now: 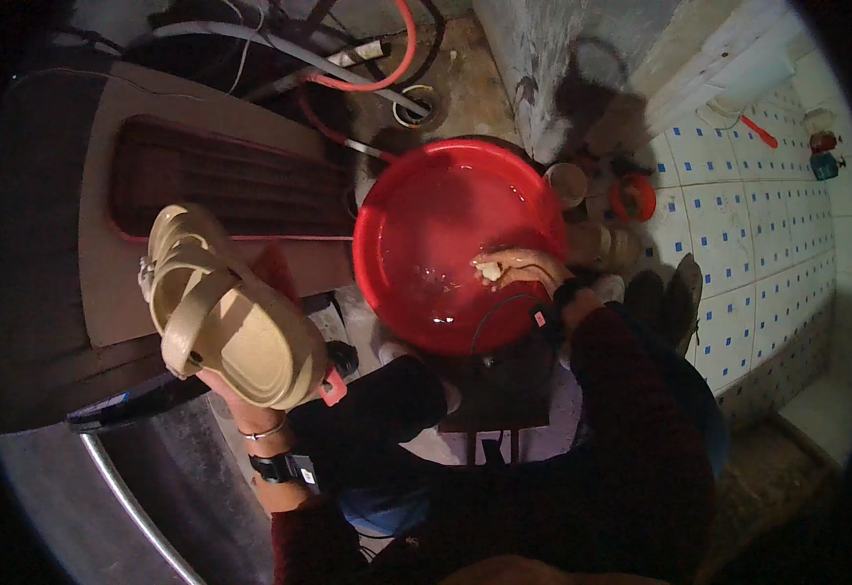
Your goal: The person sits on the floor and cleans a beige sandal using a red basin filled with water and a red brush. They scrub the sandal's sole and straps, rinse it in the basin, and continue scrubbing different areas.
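A beige clog (257, 344) with a heel strap is gripped from beneath by my left hand (230, 398), whose fingers are mostly hidden behind it. The clog is held up to the left of a red plastic basin (369, 252) with water in it. Inside the basin's right side, my right hand (524, 265) is closed around a small whitish lump (490, 270), too small to name surely. That hand looks wet and is at the water.
A grey pipe (367, 80) enters a floor drain behind the basin, beside a red hose (409, 44). A dark red ridged plastic tray (235, 183) lies at left. A pale cup (566, 184), an orange bowl (632, 197) and dark shoes (682, 303) stand at right.
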Action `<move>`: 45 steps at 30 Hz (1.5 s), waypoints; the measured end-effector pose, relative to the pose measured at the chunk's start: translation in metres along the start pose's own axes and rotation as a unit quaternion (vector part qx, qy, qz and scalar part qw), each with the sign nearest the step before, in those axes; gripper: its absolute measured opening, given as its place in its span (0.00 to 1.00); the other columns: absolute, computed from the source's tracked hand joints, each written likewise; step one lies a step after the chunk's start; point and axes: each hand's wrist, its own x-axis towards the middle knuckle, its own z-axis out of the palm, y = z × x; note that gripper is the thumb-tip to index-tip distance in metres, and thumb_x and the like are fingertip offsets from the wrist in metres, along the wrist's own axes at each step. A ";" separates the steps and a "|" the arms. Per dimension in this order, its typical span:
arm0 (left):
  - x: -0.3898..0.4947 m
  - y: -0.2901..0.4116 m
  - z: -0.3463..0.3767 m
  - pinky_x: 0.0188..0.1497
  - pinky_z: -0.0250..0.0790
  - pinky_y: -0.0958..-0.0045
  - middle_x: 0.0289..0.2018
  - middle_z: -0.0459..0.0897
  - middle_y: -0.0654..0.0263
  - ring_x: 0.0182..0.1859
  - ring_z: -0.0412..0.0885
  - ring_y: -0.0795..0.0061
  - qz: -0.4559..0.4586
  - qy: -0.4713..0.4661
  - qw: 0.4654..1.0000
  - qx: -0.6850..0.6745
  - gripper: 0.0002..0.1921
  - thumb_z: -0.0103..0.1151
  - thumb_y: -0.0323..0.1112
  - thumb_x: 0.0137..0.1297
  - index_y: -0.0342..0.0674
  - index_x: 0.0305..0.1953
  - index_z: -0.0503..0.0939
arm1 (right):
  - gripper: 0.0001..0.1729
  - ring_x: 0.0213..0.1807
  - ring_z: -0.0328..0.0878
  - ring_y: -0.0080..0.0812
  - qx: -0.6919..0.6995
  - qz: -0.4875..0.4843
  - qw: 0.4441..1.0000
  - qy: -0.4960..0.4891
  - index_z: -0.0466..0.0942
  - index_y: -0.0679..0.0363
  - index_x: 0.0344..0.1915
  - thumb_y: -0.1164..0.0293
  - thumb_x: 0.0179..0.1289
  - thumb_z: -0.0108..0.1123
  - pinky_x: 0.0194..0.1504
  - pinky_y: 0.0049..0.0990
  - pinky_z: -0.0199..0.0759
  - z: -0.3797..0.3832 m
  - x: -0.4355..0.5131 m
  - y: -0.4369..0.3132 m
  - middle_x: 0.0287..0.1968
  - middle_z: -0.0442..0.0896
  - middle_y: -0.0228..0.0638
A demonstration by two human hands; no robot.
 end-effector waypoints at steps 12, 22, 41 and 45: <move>-0.006 0.032 0.051 0.61 0.64 0.60 0.55 0.74 0.61 0.56 0.72 0.62 0.045 -0.141 0.964 -0.220 0.26 0.41 0.53 0.68 0.40 0.59 0.68 | 0.13 0.33 0.77 0.25 0.431 -0.217 0.875 -0.046 0.75 0.58 0.48 0.68 0.67 0.49 0.32 0.22 0.71 -0.086 0.021 -0.158 0.36 0.80 0.36; -0.030 0.020 0.064 0.62 0.63 0.58 0.56 0.74 0.52 0.56 0.74 0.57 -0.159 -0.373 0.869 -0.283 0.28 0.48 0.47 0.65 0.32 0.59 0.67 | 0.22 0.41 0.76 0.26 0.437 -0.253 0.856 0.113 0.69 0.62 0.57 0.82 0.62 0.48 0.41 0.26 0.76 -0.151 -0.085 -0.285 0.45 0.75 0.34; -0.108 0.029 0.095 0.45 0.74 0.71 0.48 0.77 0.62 0.45 0.80 0.71 -0.195 -0.519 0.829 -0.068 0.31 0.61 0.34 0.58 0.36 0.61 0.61 | 0.13 0.60 0.68 0.48 -0.152 -0.505 0.781 0.333 0.76 0.60 0.42 0.77 0.55 0.54 0.65 0.53 0.49 -0.107 -0.187 -0.335 0.48 0.77 0.43; -0.107 0.019 0.099 0.44 0.76 0.70 0.45 0.79 0.60 0.43 0.81 0.70 -0.167 -0.496 0.850 -0.058 0.28 0.62 0.34 0.58 0.33 0.58 0.64 | 0.10 0.55 0.71 0.46 -0.172 -0.493 0.791 0.320 0.77 0.60 0.40 0.76 0.57 0.54 0.63 0.51 0.53 -0.108 -0.175 -0.328 0.47 0.77 0.43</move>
